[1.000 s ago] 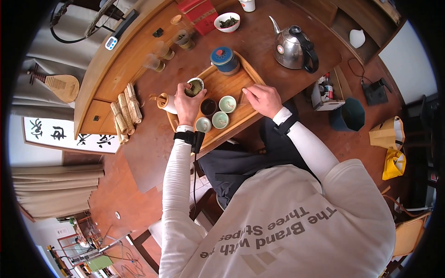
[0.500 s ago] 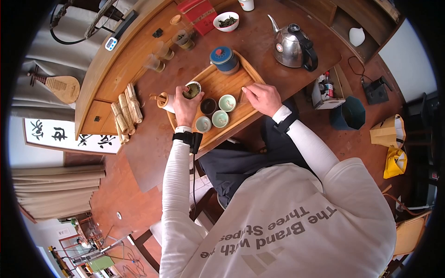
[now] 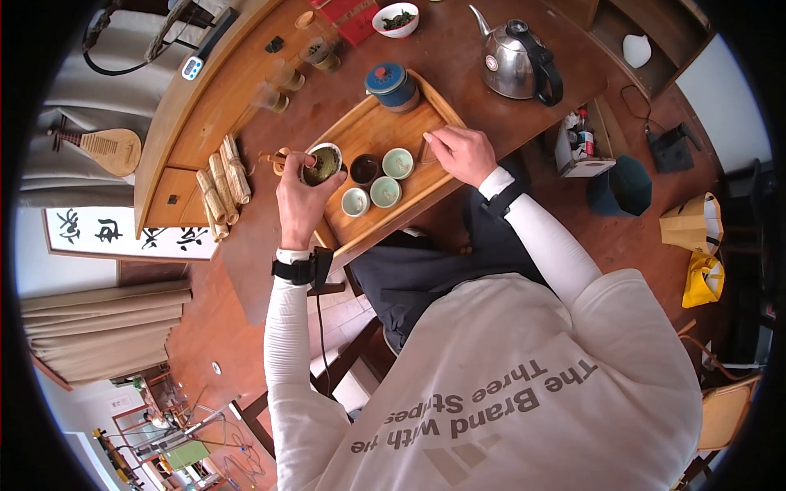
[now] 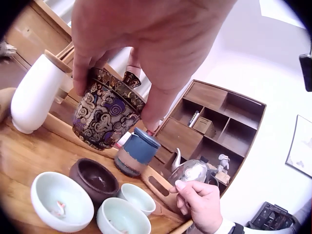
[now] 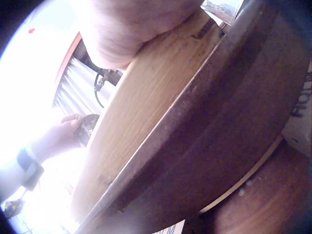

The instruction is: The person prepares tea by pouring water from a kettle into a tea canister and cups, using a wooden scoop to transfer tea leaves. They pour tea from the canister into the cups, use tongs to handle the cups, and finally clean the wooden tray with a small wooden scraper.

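Observation:
In my left hand (image 3: pixel 299 196) is a dark gaiwan (image 4: pixel 108 109) with gold and purple patterns. Thumb and fingers grip its rim, with a fingertip at the lid knob (image 4: pixel 130 79). It hangs tilted above the left side of the wooden tray (image 3: pixel 360 225). Beside it on the tray stand a dark brown cup (image 3: pixel 364 169) and three pale green cups (image 3: pixel 398 163). Farther back is a blue lidded pot (image 3: pixel 388 84). My right hand (image 3: pixel 465 155) rests at the tray's right edge by the handle slot, fingers loosely curled, holding nothing.
A white tool holder (image 4: pixel 39 92) with wooden tools stands left of the tray. A steel kettle (image 3: pixel 509 61) is at the back right, a bowl of tea leaves (image 3: pixel 396 20) at the back. Bamboo rolls (image 3: pixel 223 186) and several clear cups (image 3: pixel 319 57) lie along the left.
My left hand has carried the gaiwan left and toward my body, away from the cups. My right hand has stayed at the tray's edge. The head view has shifted slightly.

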`<state>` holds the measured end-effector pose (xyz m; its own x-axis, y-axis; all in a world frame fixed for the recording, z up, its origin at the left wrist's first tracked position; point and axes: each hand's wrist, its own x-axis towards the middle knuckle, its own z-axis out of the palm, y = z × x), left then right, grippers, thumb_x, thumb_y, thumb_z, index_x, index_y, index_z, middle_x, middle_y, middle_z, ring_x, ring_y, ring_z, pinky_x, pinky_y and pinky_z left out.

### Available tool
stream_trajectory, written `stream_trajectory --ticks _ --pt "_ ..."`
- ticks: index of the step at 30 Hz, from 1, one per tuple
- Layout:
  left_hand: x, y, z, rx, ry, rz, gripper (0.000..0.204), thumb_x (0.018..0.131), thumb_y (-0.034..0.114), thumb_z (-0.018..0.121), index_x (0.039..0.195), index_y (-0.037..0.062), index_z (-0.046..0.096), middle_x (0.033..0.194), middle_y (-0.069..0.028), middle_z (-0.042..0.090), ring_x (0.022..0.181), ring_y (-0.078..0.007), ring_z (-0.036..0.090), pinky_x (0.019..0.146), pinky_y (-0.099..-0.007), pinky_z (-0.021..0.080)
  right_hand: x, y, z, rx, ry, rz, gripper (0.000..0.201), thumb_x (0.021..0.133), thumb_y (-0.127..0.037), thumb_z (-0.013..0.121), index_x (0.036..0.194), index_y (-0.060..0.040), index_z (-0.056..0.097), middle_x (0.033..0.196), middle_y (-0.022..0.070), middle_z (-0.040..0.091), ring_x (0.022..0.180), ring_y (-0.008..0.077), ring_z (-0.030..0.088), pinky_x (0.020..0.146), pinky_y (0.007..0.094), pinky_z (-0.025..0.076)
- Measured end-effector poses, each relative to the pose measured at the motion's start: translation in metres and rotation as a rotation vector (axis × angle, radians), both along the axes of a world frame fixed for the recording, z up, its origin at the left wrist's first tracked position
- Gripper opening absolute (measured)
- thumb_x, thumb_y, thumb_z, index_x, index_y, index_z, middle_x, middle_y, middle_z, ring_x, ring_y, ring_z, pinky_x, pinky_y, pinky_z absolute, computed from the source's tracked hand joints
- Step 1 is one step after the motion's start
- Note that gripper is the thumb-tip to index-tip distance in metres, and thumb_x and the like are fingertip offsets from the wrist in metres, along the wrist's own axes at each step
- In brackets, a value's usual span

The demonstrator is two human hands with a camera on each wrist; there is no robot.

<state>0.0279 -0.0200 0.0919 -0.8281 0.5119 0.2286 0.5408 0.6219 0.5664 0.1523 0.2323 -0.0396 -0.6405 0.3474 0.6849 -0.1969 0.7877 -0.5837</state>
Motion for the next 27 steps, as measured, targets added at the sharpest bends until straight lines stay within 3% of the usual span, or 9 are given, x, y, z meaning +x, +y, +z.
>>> stream_trajectory --ticks 5,14,16,19,22,24,25,26,27 --pt "0.013 -0.024 -0.019 -0.116 0.155 -0.06 0.051 0.068 0.014 0.091 0.104 0.0015 0.057 0.107 -0.0186 0.064 0.096 -0.0383 0.066 0.083 -0.0454 0.055 -0.002 0.001 -0.005 0.01 0.012 -0.011 0.022 0.095 -0.02 0.067 0.078 -0.0077 0.064 0.074 0.0097 0.066 0.066 0.0335 0.066 0.058 0.0439 0.054" --pt "0.04 -0.043 -0.04 -0.147 0.263 -0.082 0.049 0.068 0.013 0.09 0.103 0.0027 0.058 0.108 -0.0181 0.065 0.098 -0.0393 0.065 0.084 -0.047 0.055 -0.001 -0.001 -0.007 0.023 0.007 -0.048 0.025 0.095 -0.024 0.066 0.076 -0.0072 0.065 0.076 0.0116 0.069 0.067 0.0358 0.067 0.059 0.0461 0.055" --pt "0.044 -0.038 -0.039 -0.105 0.304 -0.052 0.049 0.069 0.015 0.091 0.104 0.0027 0.058 0.103 -0.0176 0.066 0.093 -0.0338 0.066 0.082 -0.0428 0.054 -0.001 -0.001 -0.009 0.018 0.006 -0.047 0.026 0.095 -0.024 0.065 0.076 -0.0068 0.065 0.076 0.0117 0.069 0.068 0.036 0.067 0.059 0.047 0.055" --pt "0.041 -0.037 -0.044 0.126 0.085 0.161 0.049 0.074 0.021 0.091 0.103 0.0015 0.057 0.092 -0.0122 0.066 0.081 -0.0188 0.061 0.077 -0.0333 0.051 0.0 0.001 -0.01 0.006 -0.025 -0.007 0.025 0.094 -0.025 0.065 0.077 -0.0068 0.067 0.078 0.0134 0.07 0.07 0.038 0.067 0.064 0.0491 0.055" --pt "0.029 -0.038 -0.059 0.32 -0.011 0.216 0.049 0.075 0.022 0.091 0.103 0.0001 0.056 0.09 -0.0094 0.067 0.08 -0.0175 0.06 0.075 -0.0333 0.051 -0.006 0.01 0.003 -0.08 -0.101 0.063 0.022 0.092 -0.026 0.068 0.083 -0.0067 0.072 0.081 0.0164 0.071 0.074 0.0396 0.068 0.069 0.0478 0.055" --pt "0.03 -0.04 -0.064 0.381 -0.022 0.23 0.049 0.077 0.021 0.091 0.103 -0.0007 0.056 0.09 -0.0081 0.066 0.081 -0.0157 0.059 0.073 -0.0314 0.051 -0.018 0.024 0.019 -0.165 -0.081 0.167 0.021 0.093 -0.024 0.072 0.091 -0.0033 0.074 0.078 0.0141 0.071 0.066 0.0247 0.069 0.064 0.0356 0.052" --pt "0.033 -0.04 -0.065 0.405 -0.041 0.244 0.049 0.077 0.02 0.091 0.104 -0.0008 0.056 0.09 -0.0082 0.066 0.081 -0.0149 0.06 0.073 -0.0303 0.051 -0.034 0.033 0.034 -0.177 -0.041 0.23 0.02 0.089 -0.026 0.074 0.089 -0.0061 0.076 0.082 0.0168 0.072 0.076 0.035 0.071 0.068 0.0407 0.055" --pt "0.037 -0.04 -0.065 0.426 -0.059 0.256 0.048 0.077 0.019 0.09 0.105 -0.0008 0.056 0.091 -0.0084 0.066 0.081 -0.014 0.06 0.073 -0.0292 0.051 -0.048 0.042 0.05 -0.191 -0.037 0.259 0.022 0.089 -0.028 0.075 0.089 -0.0058 0.076 0.082 0.0146 0.073 0.075 0.0318 0.072 0.068 0.0395 0.055" --pt "0.039 -0.041 -0.066 0.434 -0.057 0.258 0.048 0.077 0.019 0.09 0.105 -0.0008 0.056 0.091 -0.0084 0.066 0.081 -0.014 0.06 0.073 -0.0292 0.051 -0.065 0.051 0.065 -0.151 -0.034 0.274 0.022 0.091 -0.024 0.075 0.095 -0.0027 0.074 0.08 0.0123 0.073 0.069 0.0167 0.068 0.066 0.0318 0.053"
